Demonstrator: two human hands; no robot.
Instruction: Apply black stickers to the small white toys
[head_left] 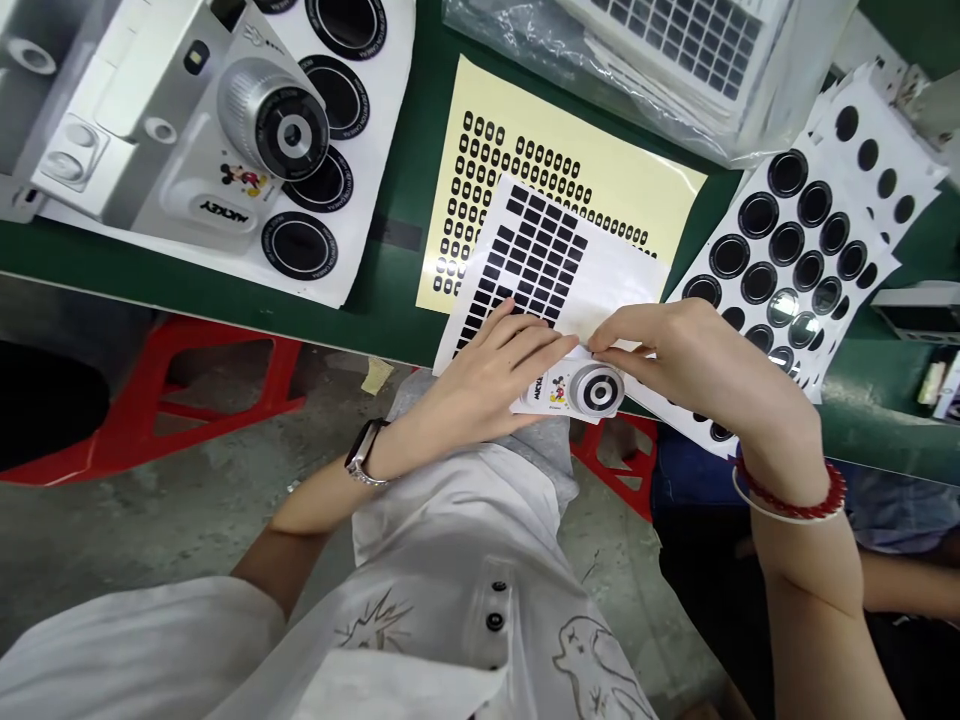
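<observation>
White shirt point(450, 610), nearest, buttoned, with line drawings. Left hand point(499, 365), fingers extended and slightly parted, holding the left end of one small white camera point(559, 390) at the near edge of the green desk point(420, 130). Right hand point(667, 345), thumb and forefinger drawn together at the camera's far side; anything between them cannot be told. Beyond: white sheet point(600, 268) of black rectangles, overlapping a yellow sheet point(637, 180). Right: round black labels point(757, 283). Far left: larger-looking camera point(191, 160).
</observation>
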